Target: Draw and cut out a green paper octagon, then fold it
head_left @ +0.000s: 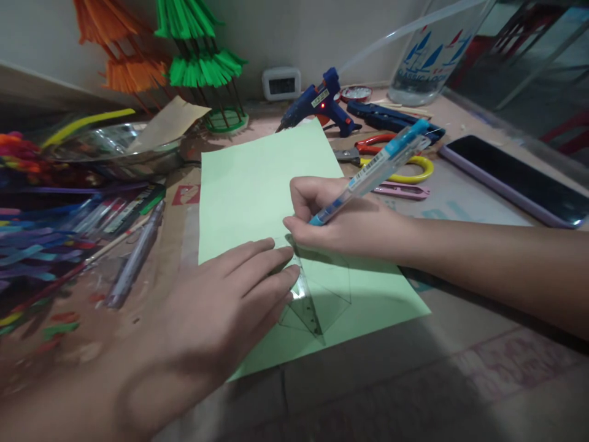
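Note:
A light green sheet of paper (257,184) lies on the brown work surface. My left hand (221,301) rests flat on it, fingers stretched out, pressing down a clear plastic triangle ruler (308,301). My right hand (335,218) is closed around a blue and clear pen (377,166), its tip down at the paper beside the ruler's top corner. Faint pencil lines show on the paper under the ruler.
A blue glue gun (322,101), scissors with red and yellow handles (396,156), a pink snipper (405,191) and a dark phone (515,178) lie behind and to the right. Pens and coloured sticks (69,227) crowd the left. A metal bowl (110,147) and paper trees (197,55) stand at the back.

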